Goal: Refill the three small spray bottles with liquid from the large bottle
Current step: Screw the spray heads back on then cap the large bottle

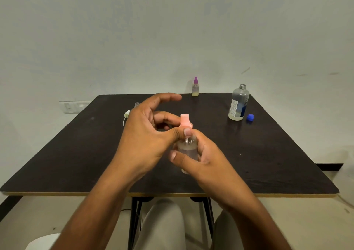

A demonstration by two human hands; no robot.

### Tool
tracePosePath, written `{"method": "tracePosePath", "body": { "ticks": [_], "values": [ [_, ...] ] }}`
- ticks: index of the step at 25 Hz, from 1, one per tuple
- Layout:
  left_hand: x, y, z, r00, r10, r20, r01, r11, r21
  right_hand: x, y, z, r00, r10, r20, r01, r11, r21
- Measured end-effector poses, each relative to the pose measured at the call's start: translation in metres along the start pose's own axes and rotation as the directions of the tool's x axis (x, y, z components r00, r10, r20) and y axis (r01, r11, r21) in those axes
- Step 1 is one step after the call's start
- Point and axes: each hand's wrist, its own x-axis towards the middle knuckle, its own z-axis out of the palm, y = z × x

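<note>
Head view: right hand (206, 159) grips pink-topped bottle (188, 148), part-filled, above the table (268, 154); left hand (149, 133) pinches its pink top (185, 121). Large bottle (238, 103) uncapped, liquid low; blue cap (250, 117) beside it. Purple-topped bottle (195, 87) at far edge; a third (136, 104), seemingly open, behind the left hand.

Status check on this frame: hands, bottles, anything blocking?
Left hand pinches pink sprayer; right hand grips its small bottle. Purple-capped bottle closed; large bottle uncapped. Nothing blocking.
</note>
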Motion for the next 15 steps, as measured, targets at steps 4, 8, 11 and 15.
{"method": "tracePosePath", "body": {
  "ticks": [4, 8, 11, 15],
  "values": [
    [0.013, -0.019, -0.002, 1.0, 0.013, -0.002, -0.013, 0.999, 0.039, 0.005, 0.012, -0.005, 0.999, 0.026, -0.034, -0.027, 0.999, -0.032],
    [0.033, -0.047, 0.002, 0.999, 0.037, 0.031, -0.04, 0.994, 0.106, 0.026, 0.027, -0.009, 0.993, 0.05, -0.109, -0.058, 0.996, -0.07],
    [0.052, -0.075, 0.001, 0.999, 0.039, 0.012, -0.04, 0.986, 0.164, 0.052, 0.046, -0.018, 0.983, 0.083, -0.166, -0.104, 0.987, -0.12],
    [0.083, -0.116, 0.0, 0.999, -0.005, 0.036, -0.005, 0.96, 0.278, 0.108, 0.075, -0.034, 0.973, 0.102, -0.206, -0.146, 0.966, -0.212]
  ]
}}
